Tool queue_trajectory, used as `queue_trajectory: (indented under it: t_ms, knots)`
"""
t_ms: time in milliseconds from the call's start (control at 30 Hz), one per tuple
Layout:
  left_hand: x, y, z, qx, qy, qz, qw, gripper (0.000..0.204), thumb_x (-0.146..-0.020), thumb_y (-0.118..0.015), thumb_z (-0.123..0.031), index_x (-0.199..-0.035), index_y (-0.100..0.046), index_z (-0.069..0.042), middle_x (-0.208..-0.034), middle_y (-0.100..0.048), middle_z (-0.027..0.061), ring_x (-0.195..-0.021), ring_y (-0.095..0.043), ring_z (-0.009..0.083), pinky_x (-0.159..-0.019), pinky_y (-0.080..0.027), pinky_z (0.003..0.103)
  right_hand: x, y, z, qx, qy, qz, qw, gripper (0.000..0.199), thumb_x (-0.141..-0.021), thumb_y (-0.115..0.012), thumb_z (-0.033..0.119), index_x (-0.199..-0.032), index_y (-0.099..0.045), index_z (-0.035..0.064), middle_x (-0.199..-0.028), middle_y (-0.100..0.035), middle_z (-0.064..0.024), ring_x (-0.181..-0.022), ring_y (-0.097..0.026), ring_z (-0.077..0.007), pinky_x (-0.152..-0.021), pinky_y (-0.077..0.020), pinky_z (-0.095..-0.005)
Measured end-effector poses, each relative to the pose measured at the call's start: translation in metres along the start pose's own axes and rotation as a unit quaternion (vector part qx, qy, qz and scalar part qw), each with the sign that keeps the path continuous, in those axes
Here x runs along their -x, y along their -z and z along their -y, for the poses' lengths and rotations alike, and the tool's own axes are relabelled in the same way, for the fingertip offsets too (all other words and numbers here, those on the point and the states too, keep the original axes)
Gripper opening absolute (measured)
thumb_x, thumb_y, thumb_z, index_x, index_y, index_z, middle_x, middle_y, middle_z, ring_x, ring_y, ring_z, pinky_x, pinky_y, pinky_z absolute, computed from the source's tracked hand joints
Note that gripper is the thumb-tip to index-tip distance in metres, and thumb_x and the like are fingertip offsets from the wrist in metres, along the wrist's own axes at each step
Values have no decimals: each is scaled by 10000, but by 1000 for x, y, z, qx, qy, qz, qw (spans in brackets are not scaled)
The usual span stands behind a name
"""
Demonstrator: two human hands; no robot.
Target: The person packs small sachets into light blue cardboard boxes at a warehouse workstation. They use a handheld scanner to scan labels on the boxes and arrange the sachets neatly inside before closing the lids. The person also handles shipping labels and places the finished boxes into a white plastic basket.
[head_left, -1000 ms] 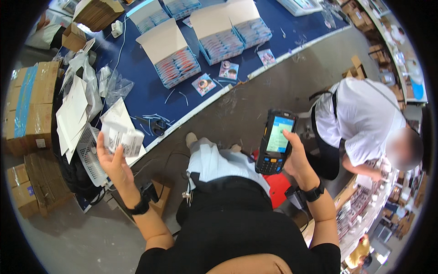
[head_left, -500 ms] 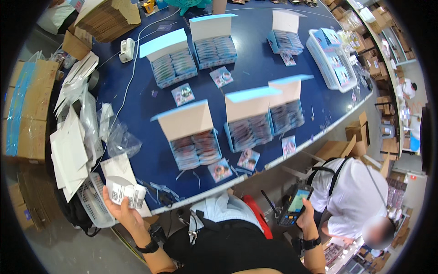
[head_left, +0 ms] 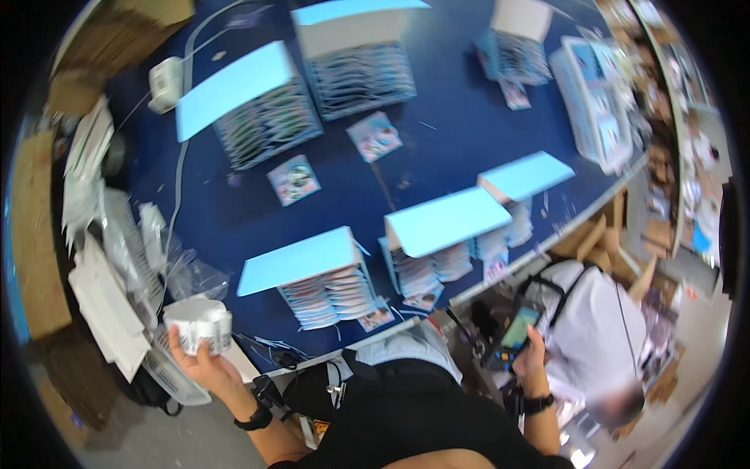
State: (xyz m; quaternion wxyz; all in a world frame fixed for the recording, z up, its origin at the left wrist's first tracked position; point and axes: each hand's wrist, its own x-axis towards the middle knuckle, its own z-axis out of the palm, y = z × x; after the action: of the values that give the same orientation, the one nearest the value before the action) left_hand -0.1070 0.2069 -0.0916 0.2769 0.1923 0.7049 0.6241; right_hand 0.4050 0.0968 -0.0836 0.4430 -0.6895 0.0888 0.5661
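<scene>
Boxes [head_left: 301, 262] on table [head_left: 461, 133], basket [head_left: 578, 117] right of them; labels [head_left: 205, 327] left of scanner [head_left: 516, 332].

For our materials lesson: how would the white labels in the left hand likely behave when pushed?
The white labels curve over, so they are probably floppy. They look like paper, so they seem light and might crease if the left hand squeezed harder.

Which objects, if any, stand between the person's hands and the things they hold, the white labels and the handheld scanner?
Nothing visible: the left hand holds the white labels and the right hand holds the handheld scanner directly.
</scene>
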Motion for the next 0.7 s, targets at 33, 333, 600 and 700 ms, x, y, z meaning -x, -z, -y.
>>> queue_trajectory:
  t_ms: [33, 333, 600, 700]
  knots:
    - [-6, 5, 1, -2, -2, 22, 1000, 557, -718, -448, 130, -1255, -412, -13, -1215, -458, 172, -1089, -495, 272, -947, -407, 371, 6, -20, 5, -17, -8, 25, 999, 435, -805, -579, 229, -1187, -451, 66, -1060, -582, -94, -944, -585, -244, -833, -477, -383]
    - [35, 19, -41, -84, -98, 19, 991, 582, -728, -432, 90, -1284, -358, -65, -1305, -369, 170, -1196, -404, 330, -999, -358, 446, 36, -73, 34, 1, 63, 201, 978, 472, -865, -477, 336, -1233, -414, 47, -1126, -558, -136, -994, -583, -244, -854, -479, -389]
    - [103, 44, -59, -164, -217, 47, 961, 560, -762, -464, 87, -1282, -330, -71, -1290, -381, 206, -1139, -464, 349, -941, -435, 429, 89, -23, 11, -43, 106, 252, 961, 473, -922, -362, 415, -1233, -424, 63, -1144, -553, -133, -1026, -571, -245, -866, -474, -397]
    - [127, 58, -56, -164, -258, 102, 947, 579, -775, -482, 70, -1304, -294, -72, -1287, -389, 206, -1140, -470, 331, -943, -433, 410, 107, 9, -6, -66, 137, 252, 956, 500, -939, -304, 415, -1231, -451, 38, -1150, -559, -128, -1034, -565, -231, -888, -458, -379]
